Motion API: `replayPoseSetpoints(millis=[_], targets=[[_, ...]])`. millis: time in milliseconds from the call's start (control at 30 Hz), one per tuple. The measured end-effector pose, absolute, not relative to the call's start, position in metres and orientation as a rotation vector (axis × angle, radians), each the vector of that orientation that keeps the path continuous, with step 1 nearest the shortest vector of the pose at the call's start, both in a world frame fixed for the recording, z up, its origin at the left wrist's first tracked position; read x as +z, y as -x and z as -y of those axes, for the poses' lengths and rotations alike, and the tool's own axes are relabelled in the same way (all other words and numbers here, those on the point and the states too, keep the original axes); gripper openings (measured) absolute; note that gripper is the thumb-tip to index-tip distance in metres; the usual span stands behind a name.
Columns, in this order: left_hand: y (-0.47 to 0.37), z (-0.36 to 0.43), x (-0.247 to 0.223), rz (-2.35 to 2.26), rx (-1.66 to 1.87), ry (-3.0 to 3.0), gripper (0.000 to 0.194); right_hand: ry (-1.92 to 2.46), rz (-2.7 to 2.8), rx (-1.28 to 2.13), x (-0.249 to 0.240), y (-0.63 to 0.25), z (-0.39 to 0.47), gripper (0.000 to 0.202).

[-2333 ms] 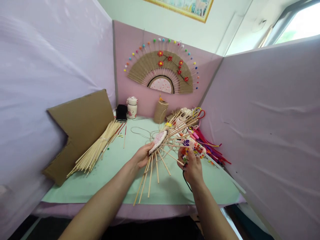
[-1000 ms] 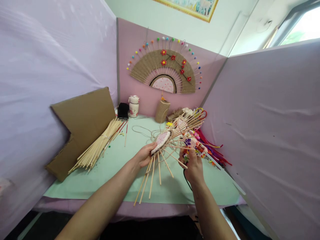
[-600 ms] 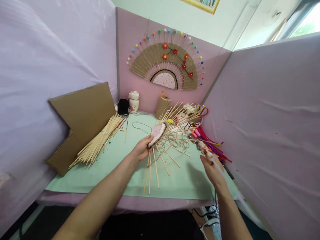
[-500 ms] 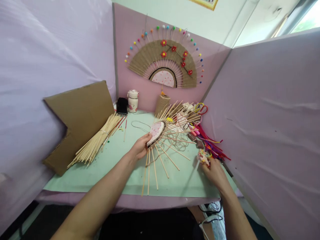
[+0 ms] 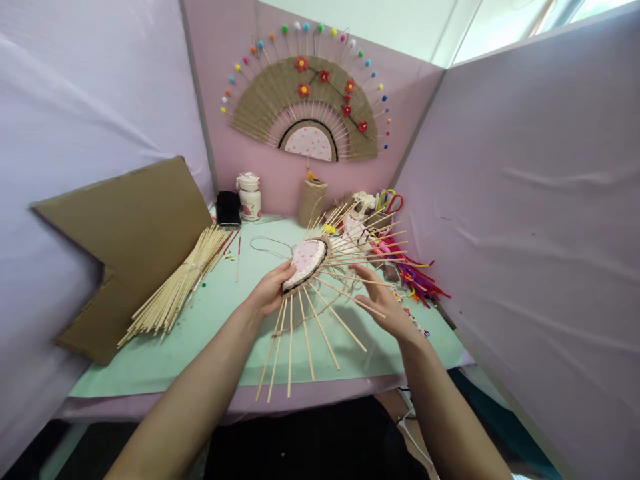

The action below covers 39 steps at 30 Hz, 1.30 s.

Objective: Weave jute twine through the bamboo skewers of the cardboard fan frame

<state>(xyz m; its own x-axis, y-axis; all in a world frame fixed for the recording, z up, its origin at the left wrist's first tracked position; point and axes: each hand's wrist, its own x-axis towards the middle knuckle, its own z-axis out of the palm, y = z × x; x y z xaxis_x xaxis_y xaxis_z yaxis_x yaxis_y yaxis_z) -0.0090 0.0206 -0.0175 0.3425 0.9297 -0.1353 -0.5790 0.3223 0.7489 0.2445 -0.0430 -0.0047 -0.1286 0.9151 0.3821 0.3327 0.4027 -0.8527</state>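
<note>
My left hand (image 5: pixel 273 288) grips the pink spotted half-round base of a fan frame (image 5: pixel 307 261), thumb on top. Thin wooden sticks (image 5: pixel 327 333) spread out from the base's brown, dark-edged rim, and a strand of twine crosses the lower ones. Beside the right-hand sticks is my right hand (image 5: pixel 383 303), its thumb and fingers apart; whether it touches a stick I cannot tell. A multicoloured patterned object (image 5: pixel 417 323) lies on the table behind my right wrist, mostly hidden.
A bundle of sticks (image 5: pixel 173 283) lies by folded cardboard (image 5: pixel 135 247) at left. Behind stand a white bottle (image 5: pixel 249 198) and a twine roll (image 5: pixel 313 201). Coloured pipe cleaners (image 5: pixel 423 280) and scissors (image 5: pixel 394 202) lie at right. A finished fan (image 5: pixel 270 93) hangs on the back panel.
My right hand has let go of the patterned object with a pale tip and moved left and up to the sticks. My left hand still holds the fan frame. The view has shifted.
</note>
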Motion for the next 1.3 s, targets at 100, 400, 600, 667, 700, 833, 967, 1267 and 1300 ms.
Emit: replayPoseSetpoints(millis=[100,400,600,667,700,833,967,1267,1300], targets=[[0.009,-0.020,-0.015,-0.631,1.069,-0.685,0.033,1.085,1.620,1.030,-0.009,-0.230,0.032,0.034],[0.010,-0.021,-0.017,-0.611,1.057,-0.781,0.042,1.096,1.158,1.125,0.021,-0.260,0.041,0.030],[0.010,-0.021,-0.019,-0.622,1.064,-0.800,0.044,1.228,1.185,1.071,0.036,-0.249,0.056,0.031],[0.009,-0.022,-0.018,-0.626,1.080,-0.799,0.044,1.236,1.215,0.990,0.034,-0.249,0.060,0.032],[0.009,-0.023,-0.018,-0.625,1.083,-0.799,0.045,1.242,1.226,0.947,0.033,-0.250,0.062,0.032],[0.011,-0.025,-0.020,-0.631,1.091,-0.808,0.046,1.315,1.280,0.742,0.037,-0.254,0.072,0.029],[0.011,-0.025,-0.021,-0.649,1.103,-0.805,0.043,1.338,1.501,0.519,0.045,-0.257,0.083,0.026],[0.010,-0.022,-0.012,-0.681,1.155,-0.761,0.037,1.406,1.644,0.124,0.045,-0.257,0.093,0.029],[0.010,-0.022,-0.012,-0.684,1.158,-0.758,0.038,1.423,1.601,0.140,0.044,-0.257,0.095,0.027]])
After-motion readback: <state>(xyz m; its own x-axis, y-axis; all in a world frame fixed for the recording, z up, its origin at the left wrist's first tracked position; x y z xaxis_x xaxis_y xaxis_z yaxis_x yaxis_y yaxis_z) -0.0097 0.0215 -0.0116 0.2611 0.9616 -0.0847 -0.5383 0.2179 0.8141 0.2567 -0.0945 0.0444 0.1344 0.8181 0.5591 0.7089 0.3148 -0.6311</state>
